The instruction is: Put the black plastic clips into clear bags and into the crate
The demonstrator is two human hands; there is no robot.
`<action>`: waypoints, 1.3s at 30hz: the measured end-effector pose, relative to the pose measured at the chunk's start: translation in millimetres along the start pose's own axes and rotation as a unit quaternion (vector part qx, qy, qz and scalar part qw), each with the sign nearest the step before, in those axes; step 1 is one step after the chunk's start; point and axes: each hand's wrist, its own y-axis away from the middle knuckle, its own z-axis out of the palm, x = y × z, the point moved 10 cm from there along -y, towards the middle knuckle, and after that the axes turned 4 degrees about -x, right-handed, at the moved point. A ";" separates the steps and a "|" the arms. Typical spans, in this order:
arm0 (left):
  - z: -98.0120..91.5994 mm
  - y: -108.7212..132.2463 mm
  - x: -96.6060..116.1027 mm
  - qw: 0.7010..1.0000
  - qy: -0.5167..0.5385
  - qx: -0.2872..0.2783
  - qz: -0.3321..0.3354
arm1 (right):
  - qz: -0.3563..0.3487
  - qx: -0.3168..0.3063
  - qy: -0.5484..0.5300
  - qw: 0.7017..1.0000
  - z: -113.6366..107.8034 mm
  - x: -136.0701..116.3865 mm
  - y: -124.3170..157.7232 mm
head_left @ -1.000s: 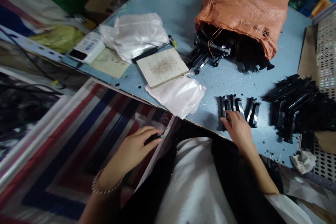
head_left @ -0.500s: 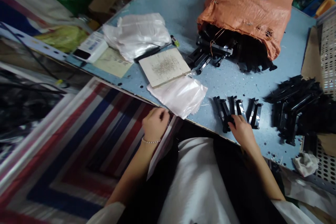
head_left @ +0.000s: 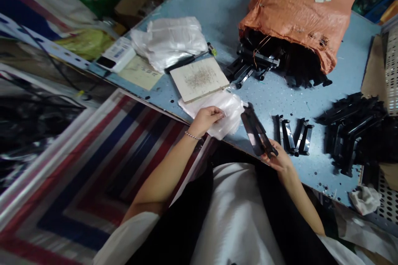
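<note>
Across the blue table [head_left: 264,97] we count one orange sack [head_left: 298,12], one flat board [head_left: 199,76], and two batches of clear plastic bags: the far stack [head_left: 174,41] behind the board and the near bags [head_left: 228,109] partly under it. Four loose black strips [head_left: 289,136] lie in two pairs near the front edge. The black heap [head_left: 354,126] on the right and the parts in the sack's mouth [head_left: 258,58] are too tangled for us to count.

Our right hand [head_left: 278,157] grips what looks like a pair of black parts [head_left: 253,128] by its near end, above the table's front edge and just beside the near bags. Our left hand [head_left: 205,120] is over those bags with thumb and fingertips brought together; we cannot tell whether any film is pinched between them.

Half a second ago this pair lay on the table under our right hand, the leftmost of three; now it is lifted and swung to the left. Our left hand, then lower by the table's edge, has moved over the bags.

The long axis of the held pair runs slantwise, its free end pointing away from us and leftward, its gripped end toward our right. The four strips on the table point more nearly straight away from us.
</note>
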 end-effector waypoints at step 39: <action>53.1 171.6 108.4 0.866 -0.347 0.003 0.360 | -0.088 -0.133 0.261 0.952 98.7 32.8 -6.3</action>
